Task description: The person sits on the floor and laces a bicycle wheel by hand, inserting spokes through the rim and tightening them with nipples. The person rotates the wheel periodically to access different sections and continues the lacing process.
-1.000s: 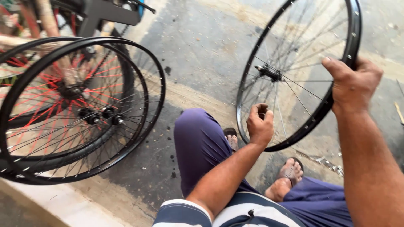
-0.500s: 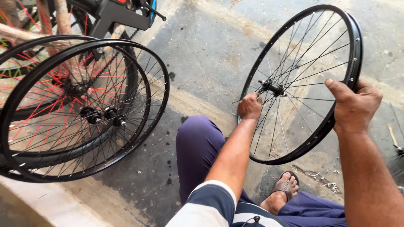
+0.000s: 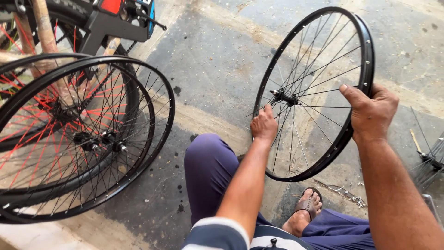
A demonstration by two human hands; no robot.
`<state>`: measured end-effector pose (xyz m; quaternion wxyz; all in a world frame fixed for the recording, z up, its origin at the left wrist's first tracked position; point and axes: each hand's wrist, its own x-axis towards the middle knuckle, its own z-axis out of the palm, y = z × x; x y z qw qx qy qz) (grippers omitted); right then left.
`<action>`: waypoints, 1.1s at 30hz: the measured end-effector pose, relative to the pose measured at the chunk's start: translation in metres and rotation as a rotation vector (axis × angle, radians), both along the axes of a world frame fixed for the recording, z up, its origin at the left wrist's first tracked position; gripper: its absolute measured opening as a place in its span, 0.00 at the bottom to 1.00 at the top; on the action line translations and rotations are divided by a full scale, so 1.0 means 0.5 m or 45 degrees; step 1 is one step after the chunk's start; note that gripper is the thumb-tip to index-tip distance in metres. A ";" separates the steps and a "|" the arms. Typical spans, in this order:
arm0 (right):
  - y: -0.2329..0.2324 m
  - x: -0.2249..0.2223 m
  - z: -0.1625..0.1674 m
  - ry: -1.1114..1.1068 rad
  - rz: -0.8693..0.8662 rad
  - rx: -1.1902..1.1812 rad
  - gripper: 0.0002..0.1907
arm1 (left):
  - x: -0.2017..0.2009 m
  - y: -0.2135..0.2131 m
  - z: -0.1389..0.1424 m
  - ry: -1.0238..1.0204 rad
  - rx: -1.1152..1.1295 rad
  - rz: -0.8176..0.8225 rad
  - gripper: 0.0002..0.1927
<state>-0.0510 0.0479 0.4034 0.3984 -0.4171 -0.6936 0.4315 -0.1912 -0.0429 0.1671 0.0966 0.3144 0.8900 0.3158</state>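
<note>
Stacked black metal rims with red and black spokes (image 3: 78, 139) lean at 9 o'clock, cut off by the frame edge. Left hand (image 3: 264, 124) is curled on the spokes of an upright black metal spoked bicycle wheel (image 3: 319, 55) at 1 o'clock (fingertips hidden). Right hand (image 3: 371, 111) clasps its rim, thumb extended. Rough concrete floor (image 3: 217, 60) is speckled.

Black wheel rim (image 3: 367, 55), purple trousers (image 3: 208, 171), red-spoked wheels (image 3: 55, 134).

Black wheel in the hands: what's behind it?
Through the spokes of the black wheel, only bare concrete floor shows. The right hand covers part of the rim.
</note>
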 end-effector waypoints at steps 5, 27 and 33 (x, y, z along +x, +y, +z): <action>0.010 -0.004 -0.001 0.085 0.063 -0.022 0.10 | 0.070 -0.053 0.085 -0.415 0.108 -0.046 0.10; 0.028 0.103 -0.116 0.853 -0.011 -0.741 0.15 | 0.219 -0.129 0.172 -2.554 1.361 -0.625 0.12; -0.092 0.326 -0.324 0.623 -0.058 -1.109 0.13 | 0.207 -0.092 0.213 -2.595 1.359 -0.408 0.14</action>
